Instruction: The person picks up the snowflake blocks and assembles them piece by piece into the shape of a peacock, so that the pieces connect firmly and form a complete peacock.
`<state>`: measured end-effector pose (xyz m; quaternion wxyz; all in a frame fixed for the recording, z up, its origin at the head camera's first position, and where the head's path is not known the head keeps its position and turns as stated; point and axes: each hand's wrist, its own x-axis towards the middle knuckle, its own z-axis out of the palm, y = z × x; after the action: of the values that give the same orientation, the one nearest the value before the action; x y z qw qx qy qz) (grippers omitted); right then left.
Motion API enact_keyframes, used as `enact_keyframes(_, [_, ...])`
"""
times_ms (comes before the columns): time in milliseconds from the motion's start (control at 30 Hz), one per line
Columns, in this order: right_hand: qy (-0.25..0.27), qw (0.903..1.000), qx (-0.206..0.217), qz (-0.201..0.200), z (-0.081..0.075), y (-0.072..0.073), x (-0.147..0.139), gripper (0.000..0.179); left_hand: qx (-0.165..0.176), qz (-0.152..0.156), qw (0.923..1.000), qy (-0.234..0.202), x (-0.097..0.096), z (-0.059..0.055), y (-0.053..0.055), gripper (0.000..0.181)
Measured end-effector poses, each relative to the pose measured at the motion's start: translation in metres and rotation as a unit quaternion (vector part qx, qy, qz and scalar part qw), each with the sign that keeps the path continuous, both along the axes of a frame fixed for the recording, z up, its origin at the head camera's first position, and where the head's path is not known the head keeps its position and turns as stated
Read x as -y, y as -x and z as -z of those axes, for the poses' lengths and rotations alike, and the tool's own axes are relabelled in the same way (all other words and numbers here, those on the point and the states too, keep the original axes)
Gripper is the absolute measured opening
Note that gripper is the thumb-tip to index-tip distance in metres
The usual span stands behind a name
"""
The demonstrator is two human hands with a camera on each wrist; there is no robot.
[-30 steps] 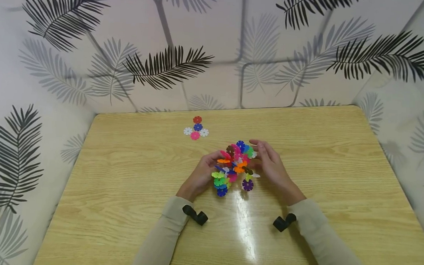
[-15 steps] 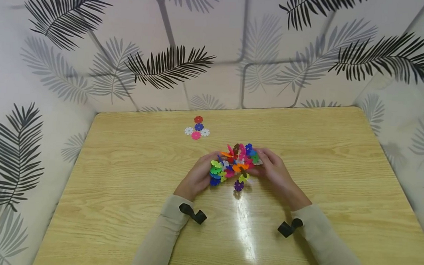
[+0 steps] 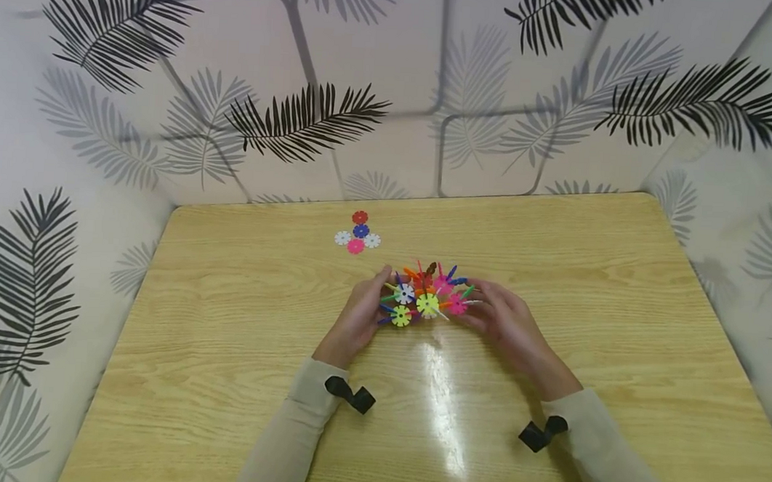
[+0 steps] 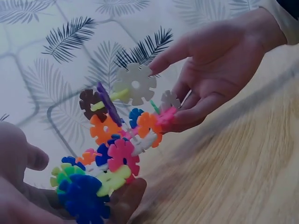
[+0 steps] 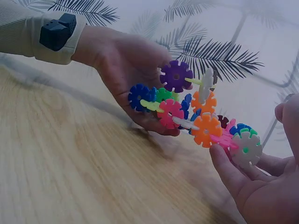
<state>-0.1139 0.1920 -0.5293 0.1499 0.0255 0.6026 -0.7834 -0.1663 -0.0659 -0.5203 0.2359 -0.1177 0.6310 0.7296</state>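
Observation:
A cluster of interlocking plastic snowflake discs (image 3: 427, 305) in many colours is held above the table between both hands. My left hand (image 3: 354, 313) holds its left end; in the left wrist view, fingers (image 4: 128, 198) reach beneath a blue disc (image 4: 86, 198) and a yellow-green one. My right hand (image 3: 511, 322) cups the other end, its fingers (image 5: 229, 172) under the pink and white discs (image 5: 246, 148), with the thumb raised apart. A purple disc (image 5: 176, 76) stands out at the cluster's top in the right wrist view. Parts of both hands' fingers are hidden by the discs.
Several loose discs lie flat near the table's back edge: red (image 3: 359, 217), blue (image 3: 361, 231), pink (image 3: 356, 247) and two white ones. The wooden table (image 3: 239, 299) meets a leaf-patterned wall covering (image 3: 390, 154). Black wrist cameras (image 3: 542, 433) sit on both sleeves.
The disc cluster has been turned between the hands, so many discs now show edge-on and a yellow one faces up. My right wrist has shifted rightward and slightly down; the loose discs stay put.

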Motion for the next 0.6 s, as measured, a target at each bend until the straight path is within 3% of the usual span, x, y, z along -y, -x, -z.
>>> enact_keyframes(100, [-0.015, 0.9999, 0.002, -0.006, 0.003, -0.004, -0.002, 0.065, -0.030, 0.026, 0.9978, 0.054, -0.001, -0.001, -0.003, 0.047])
enact_keyframes(267, [-0.080, 0.9966, -0.006, -0.017, 0.005, -0.008, -0.004, 0.063, -0.088, 0.052, 0.9873, 0.122, -0.004, 0.000, -0.006, 0.058])
enact_keyframes(433, [-0.124, 0.9915, -0.027, -0.028, 0.003, -0.012, -0.005, 0.060, -0.145, 0.049, 0.9759, 0.156, -0.008, 0.000, -0.009, 0.055])
enact_keyframes(600, [-0.176, 0.9825, -0.041, -0.043, -0.005, -0.018, -0.006, 0.062, -0.167, 0.051, 0.9692, 0.174, -0.012, -0.004, -0.012, 0.057])
